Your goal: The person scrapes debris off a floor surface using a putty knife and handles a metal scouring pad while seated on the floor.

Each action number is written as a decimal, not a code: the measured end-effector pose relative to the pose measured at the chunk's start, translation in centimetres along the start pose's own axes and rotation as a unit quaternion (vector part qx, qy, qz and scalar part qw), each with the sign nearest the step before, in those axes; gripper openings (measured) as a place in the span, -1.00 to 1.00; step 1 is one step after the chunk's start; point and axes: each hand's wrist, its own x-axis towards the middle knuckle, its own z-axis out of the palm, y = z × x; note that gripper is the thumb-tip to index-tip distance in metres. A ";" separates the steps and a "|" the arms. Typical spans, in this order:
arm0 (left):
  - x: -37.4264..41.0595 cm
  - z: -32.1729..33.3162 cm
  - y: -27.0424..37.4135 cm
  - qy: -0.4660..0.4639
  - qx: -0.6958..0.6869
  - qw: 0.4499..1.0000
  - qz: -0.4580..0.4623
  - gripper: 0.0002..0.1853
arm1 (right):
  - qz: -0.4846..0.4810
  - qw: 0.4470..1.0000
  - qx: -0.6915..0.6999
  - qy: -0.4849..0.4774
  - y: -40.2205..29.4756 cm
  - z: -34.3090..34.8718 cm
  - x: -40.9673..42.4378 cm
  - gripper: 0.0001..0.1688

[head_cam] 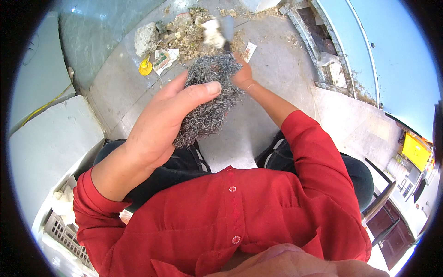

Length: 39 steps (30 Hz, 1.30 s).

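Observation:
My left hand (162,114) holds up a wad of grey steel wool (211,100), thumb across its front, fingers behind. Beyond it, my right hand (243,74) reaches down towards the floor, partly hidden by the wad. From its fingers extends a blurred tool with a dark shaft and a greyish blade (227,29); its exact kind cannot be told. Beside the blade is a blurred whitish lump (213,34); whether they touch is unclear. Both are over a heap of crumbly debris (187,31) on the grey floor.
A rough stone block (146,38), a yellow round object (145,66) and printed paper scraps (165,61) lie left of the heap. A white slip (250,52) lies right of it. A metal frame (304,34) stands at right, a plastic crate (65,235) at lower left.

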 end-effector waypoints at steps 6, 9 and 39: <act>0.2 0.0 -0.2 -0.011 -0.002 1.000 0.003 -0.56 | 0.193 0.943 0.241 0.124 -0.9 0.5 -2.7 -0.51; -0.1 0.4 0.0 -0.017 0.006 1.000 0.004 -0.56 | 0.389 0.794 0.386 0.262 4.0 -0.2 -0.2 -0.47; 1.1 0.9 0.0 -0.011 0.020 0.999 0.023 -0.58 | 0.439 0.717 0.377 0.389 16.7 -11.0 9.8 -0.58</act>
